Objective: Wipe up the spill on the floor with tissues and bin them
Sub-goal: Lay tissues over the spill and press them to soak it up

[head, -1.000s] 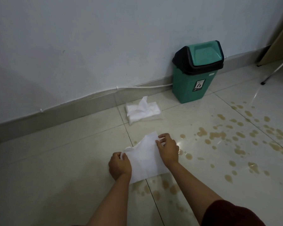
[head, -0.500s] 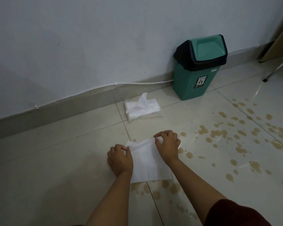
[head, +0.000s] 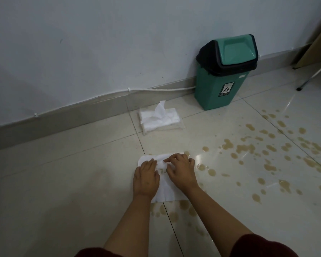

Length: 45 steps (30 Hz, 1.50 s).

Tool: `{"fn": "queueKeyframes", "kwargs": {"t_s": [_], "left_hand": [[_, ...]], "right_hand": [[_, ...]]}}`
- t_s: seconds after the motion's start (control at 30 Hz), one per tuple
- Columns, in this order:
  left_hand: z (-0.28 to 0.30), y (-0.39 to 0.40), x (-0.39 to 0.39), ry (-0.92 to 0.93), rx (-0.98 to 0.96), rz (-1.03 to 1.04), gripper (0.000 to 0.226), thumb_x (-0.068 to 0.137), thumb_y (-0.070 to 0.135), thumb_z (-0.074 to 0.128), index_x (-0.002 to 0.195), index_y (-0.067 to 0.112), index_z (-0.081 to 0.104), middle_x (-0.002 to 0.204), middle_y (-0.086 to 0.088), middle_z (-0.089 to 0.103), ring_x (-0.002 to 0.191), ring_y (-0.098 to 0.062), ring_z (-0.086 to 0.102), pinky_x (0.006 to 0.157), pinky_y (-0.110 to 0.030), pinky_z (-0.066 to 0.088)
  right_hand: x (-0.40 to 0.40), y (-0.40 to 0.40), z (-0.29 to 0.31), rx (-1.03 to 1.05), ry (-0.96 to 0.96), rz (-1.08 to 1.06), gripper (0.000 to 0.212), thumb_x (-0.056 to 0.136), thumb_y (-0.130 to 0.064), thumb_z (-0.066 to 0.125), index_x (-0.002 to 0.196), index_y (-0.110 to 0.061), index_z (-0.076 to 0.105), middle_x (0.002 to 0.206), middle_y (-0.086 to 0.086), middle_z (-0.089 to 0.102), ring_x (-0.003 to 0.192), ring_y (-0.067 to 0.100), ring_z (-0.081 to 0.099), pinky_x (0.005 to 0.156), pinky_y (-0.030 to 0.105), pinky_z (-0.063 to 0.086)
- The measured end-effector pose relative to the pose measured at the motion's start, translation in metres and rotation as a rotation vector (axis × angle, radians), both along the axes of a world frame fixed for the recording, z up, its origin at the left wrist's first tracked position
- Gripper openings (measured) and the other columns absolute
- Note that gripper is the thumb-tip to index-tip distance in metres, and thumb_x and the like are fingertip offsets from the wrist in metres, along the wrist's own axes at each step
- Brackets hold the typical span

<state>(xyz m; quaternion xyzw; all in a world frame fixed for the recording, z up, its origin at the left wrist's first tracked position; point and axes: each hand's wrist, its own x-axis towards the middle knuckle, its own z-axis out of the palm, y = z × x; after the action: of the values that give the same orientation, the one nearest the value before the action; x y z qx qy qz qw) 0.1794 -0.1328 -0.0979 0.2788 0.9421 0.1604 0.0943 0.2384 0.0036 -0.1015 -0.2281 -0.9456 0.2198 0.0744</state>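
Both hands, left hand [head: 146, 179] and right hand [head: 181, 172], flat-fingered atop white tissue [head: 165, 190] on floor [head: 63, 182].

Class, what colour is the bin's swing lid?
Light green, in a black frame; head view.

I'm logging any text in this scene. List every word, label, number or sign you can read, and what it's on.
No text can be read.
Green swing-lid bin: a dark sticker on its front bears a light pictogram, seemingly a figure; any wording is too small to read.
Small pale label under the bin's lid: blurred.
Tissue pack: no print visible.
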Motion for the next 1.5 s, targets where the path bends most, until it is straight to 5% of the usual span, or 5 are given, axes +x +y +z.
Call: {"fn": "queueKeyframes", "kwargs": {"t_s": [0.2, 0.4, 0.83, 1.17, 1.5], "left_hand": [[-0.015, -0.006, 0.011, 0.029, -0.195, -0.074, 0.060, 0.101, 0.044, 0.014, 0.149, 0.019, -0.011, 0.160, 0.002, -0.012, 0.147, -0.012, -0.011, 0.118, -0.033, -0.012], [-0.017, -0.002, 0.009, 0.023, -0.230, -0.071, 0.062, 0.100, 0.046, 0.011, 0.148, 0.017, -0.017, 0.158, 0.001, -0.019, 0.146, -0.013, -0.016, 0.119, -0.039, -0.012], [-0.012, 0.000, -0.012, 0.049, -0.140, -0.051, 0.054, 0.103, 0.033, 0.013, 0.151, 0.015, -0.004, 0.161, 0.002, -0.004, 0.148, -0.011, -0.007, 0.120, -0.035, -0.011], [0.023, 0.030, -0.068, 0.088, 0.226, 0.090, 0.043, 0.101, 0.022, 0.033, 0.141, 0.010, 0.041, 0.149, -0.007, 0.039, 0.143, -0.018, 0.026, 0.121, -0.033, 0.001], [0.065, 0.105, -0.140, 0.067, 0.412, 0.195, 0.052, 0.091, 0.029, 0.057, 0.135, 0.009, 0.038, 0.135, -0.012, 0.048, 0.123, -0.029, 0.045, 0.102, -0.036, 0.033]], "right_hand": [[0.001, -0.010, -0.007, -0.013, -0.086, 0.092, 0.042, 0.097, -0.035, 0.040, 0.137, -0.031, 0.051, 0.144, -0.011, 0.049, 0.136, 0.007, 0.037, 0.107, 0.036, 0.016], [0.005, -0.011, -0.012, -0.026, -0.135, 0.123, 0.046, 0.100, -0.034, 0.035, 0.146, -0.031, 0.040, 0.153, -0.011, 0.038, 0.145, 0.007, 0.025, 0.117, 0.041, 0.008], [0.003, 0.000, -0.003, -0.102, 0.057, 0.037, 0.034, 0.096, -0.021, 0.043, 0.128, -0.025, 0.055, 0.130, -0.010, 0.057, 0.124, 0.005, 0.048, 0.111, 0.031, 0.015], [-0.002, 0.023, 0.010, -0.102, 0.120, -0.025, 0.031, 0.097, -0.021, 0.042, 0.126, -0.026, 0.054, 0.127, -0.012, 0.056, 0.123, 0.004, 0.046, 0.103, 0.022, 0.012], [-0.016, 0.048, 0.009, -0.099, 0.115, -0.052, 0.033, 0.095, -0.021, 0.045, 0.127, -0.029, 0.052, 0.131, -0.014, 0.051, 0.123, 0.004, 0.044, 0.100, 0.023, 0.013]]}}
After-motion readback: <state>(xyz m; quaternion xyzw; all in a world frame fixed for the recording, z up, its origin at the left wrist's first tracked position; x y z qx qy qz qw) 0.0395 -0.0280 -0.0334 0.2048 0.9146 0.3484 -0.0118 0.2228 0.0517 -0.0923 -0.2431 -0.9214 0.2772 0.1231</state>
